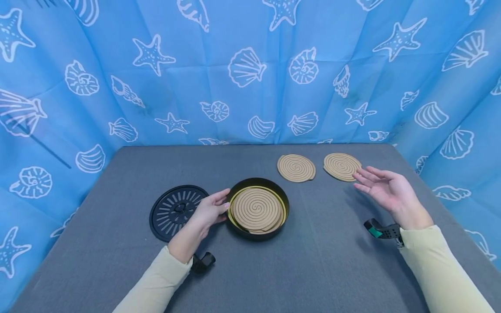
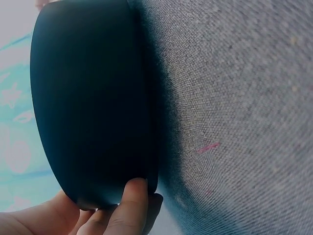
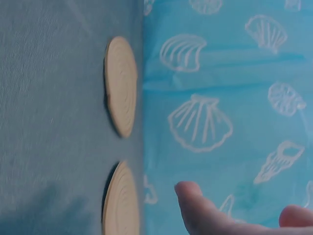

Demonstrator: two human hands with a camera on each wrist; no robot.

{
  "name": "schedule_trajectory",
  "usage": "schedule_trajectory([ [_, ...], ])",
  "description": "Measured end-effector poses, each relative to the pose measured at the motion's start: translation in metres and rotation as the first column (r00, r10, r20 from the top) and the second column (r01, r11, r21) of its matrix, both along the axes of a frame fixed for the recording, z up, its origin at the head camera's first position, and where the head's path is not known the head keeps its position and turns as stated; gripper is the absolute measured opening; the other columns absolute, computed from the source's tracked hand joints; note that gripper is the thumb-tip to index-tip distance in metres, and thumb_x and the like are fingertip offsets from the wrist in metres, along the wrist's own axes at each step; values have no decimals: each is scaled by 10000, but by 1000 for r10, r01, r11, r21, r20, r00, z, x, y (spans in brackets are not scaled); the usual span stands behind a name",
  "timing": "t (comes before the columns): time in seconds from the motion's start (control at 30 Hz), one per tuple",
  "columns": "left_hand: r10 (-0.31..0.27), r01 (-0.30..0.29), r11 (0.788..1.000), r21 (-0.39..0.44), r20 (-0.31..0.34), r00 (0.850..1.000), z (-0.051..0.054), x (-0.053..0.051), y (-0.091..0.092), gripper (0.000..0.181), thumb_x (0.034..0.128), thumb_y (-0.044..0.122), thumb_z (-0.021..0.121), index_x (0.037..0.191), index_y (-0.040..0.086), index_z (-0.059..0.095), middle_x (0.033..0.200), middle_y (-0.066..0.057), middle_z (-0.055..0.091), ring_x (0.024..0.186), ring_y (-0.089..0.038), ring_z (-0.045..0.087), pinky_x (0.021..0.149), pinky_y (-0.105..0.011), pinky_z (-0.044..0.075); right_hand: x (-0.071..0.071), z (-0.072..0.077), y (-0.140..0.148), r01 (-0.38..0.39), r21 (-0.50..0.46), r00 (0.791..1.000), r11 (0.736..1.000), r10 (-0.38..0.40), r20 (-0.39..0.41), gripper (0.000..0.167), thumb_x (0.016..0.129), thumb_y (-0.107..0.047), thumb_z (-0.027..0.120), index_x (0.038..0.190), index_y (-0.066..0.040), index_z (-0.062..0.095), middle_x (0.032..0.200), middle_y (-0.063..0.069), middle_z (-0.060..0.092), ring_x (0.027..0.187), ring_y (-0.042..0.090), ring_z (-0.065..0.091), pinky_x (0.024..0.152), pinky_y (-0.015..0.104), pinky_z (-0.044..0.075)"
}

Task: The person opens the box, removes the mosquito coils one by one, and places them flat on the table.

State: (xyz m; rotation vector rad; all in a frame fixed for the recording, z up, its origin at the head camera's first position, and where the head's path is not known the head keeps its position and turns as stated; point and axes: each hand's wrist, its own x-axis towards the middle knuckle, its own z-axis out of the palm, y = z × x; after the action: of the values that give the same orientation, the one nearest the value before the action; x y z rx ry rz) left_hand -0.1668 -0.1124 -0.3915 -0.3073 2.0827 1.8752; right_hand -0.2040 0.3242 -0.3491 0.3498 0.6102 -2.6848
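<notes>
A round black tin (image 1: 287, 213) with a yellow inner ring stands mid-table with tan spiral mosquito coils (image 1: 256, 208) stacked inside. My left hand (image 1: 209, 213) grips the tin's left side, thumb near the rim and fingers along the outer wall. In the left wrist view, the fingertips press on the dark side wall (image 2: 93, 98). Over the table's right side, my right hand (image 1: 385, 191) is held palm up with relaxed fingers and holds nothing. Just beyond its fingertips lies one mosquito coil (image 1: 342, 166), and another mosquito coil (image 1: 296, 168) lies to its left.
A black slotted lid (image 1: 170, 213) lies flat left of the tin, partly behind the left hand. The grey cloth-covered table (image 1: 305, 269) ends at a blue curtain (image 1: 219, 78) with white shells and starfish. Each wrist wears a black strap mount (image 1: 385, 230).
</notes>
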Motion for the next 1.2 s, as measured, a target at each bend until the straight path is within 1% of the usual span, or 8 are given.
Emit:
schedule_trajectory([
  [0.47, -2, 2, 1000, 6, 11, 1000, 1, 0, -1, 475, 1011, 46, 482, 1474, 135, 427, 1518, -106, 384, 1329, -282, 442, 984, -462, 471, 20, 15, -29, -103, 163, 975, 981, 132, -177, 718, 1060, -75, 288, 1498, -285, -240, 1584, -79, -217, 1430, 169, -153, 1152, 339, -106],
  [0.57, 0, 0, 1000, 2, 10, 1000, 1, 1, -1, 474, 1011, 48, 483, 1473, 136, 428, 1515, -104, 388, 1329, -282, 441, 985, -461, 470, 23, 15, -34, -132, 212, 957, 968, 180, -227, 722, 1059, -72, 302, 1504, -242, -240, 1623, 1, 88, 1450, 201, -44, 1176, 356, -23],
  [0.7, 1, -1, 1000, 0, 8, 1000, 1, 1, -2, 471, 1012, 50, 482, 1472, 136, 430, 1513, -103, 392, 1330, -284, 439, 985, -461, 470, 26, 14, -44, -163, 262, 931, 951, 236, -279, 719, 1057, -58, 309, 1503, -160, -245, 1354, 121, 509, 1345, 275, 420, 1124, 381, 320],
  [0.83, -6, 6, 1000, 2, 6, 1000, 1, 1, -2, 470, 1014, 53, 481, 1473, 138, 429, 1517, -100, 386, 1334, -280, 436, 980, -454, 475, 29, 14, -57, -170, 324, 922, 931, 266, -281, 696, 1057, -61, 317, 1519, -110, -201, 1546, 154, 284, 1131, 247, 611, 981, 363, 470],
  [0.9, -9, 9, 1000, 6, 6, 1000, 1, 1, -2, 470, 1013, 53, 482, 1473, 136, 430, 1517, -102, 386, 1334, -283, 435, 982, -455, 473, 31, 13, -64, -162, 386, 919, 908, 282, -277, 640, 1057, -68, 331, 1535, -73, -94, 1557, 146, 260, 1127, 223, 613, 973, 347, 477],
  [1.03, -6, 6, 1000, 9, 11, 1000, 1, 1, -3, 466, 1014, 56, 481, 1470, 138, 434, 1517, -102, 388, 1338, -287, 429, 987, -460, 469, 32, 9, -80, -152, 499, 907, 853, 321, -273, 520, 1054, -73, 360, 1481, 3, 73, 1455, 157, 418, 1166, 191, 586, 975, 333, 477],
  [1.17, -3, 3, 1000, 7, 8, 1000, 0, 1, -2, 467, 1013, 56, 484, 1470, 140, 434, 1517, -101, 388, 1339, -287, 428, 986, -460, 470, 34, 9, -92, -163, 579, 884, 799, 379, -274, 612, 1058, -100, 358, 1516, 43, -22, 1583, 234, 127, 1256, 194, 519, 1000, 311, 453],
  [1.2, -3, 3, 1000, 5, 5, 1000, 0, 1, -2, 468, 1012, 55, 485, 1470, 139, 433, 1517, -103, 387, 1339, -287, 429, 984, -459, 471, 34, 9, -94, -164, 590, 881, 791, 386, -273, 628, 1058, -103, 358, 1516, 51, -42, 1583, 231, 134, 1258, 192, 516, 1003, 307, 450],
])
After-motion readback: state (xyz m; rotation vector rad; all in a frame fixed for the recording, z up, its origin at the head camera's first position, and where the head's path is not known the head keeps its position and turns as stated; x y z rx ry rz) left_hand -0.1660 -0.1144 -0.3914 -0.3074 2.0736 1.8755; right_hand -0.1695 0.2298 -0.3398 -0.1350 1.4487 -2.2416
